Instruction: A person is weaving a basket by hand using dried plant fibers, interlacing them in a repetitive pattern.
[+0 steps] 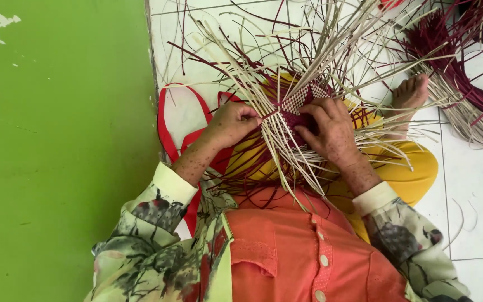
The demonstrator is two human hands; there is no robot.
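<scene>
Orange buttoned shirt [286, 251] lies below the checkered red-and-cream woven panel [300, 103]; left hand [231, 124] pinches a cream strip [269, 113], right hand [331, 130] clamps the panel; loose strips [308, 39] fan around.

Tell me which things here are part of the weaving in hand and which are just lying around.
In hand:
- left hand, pinching a pale strip
- right hand, pressing on the woven patch
- woven patch, pale and dark red
- loose strips fanning out from it

Lying about:
- bundle of dark red and pale strips on the tiled floor
- red strap by the green wall
</scene>
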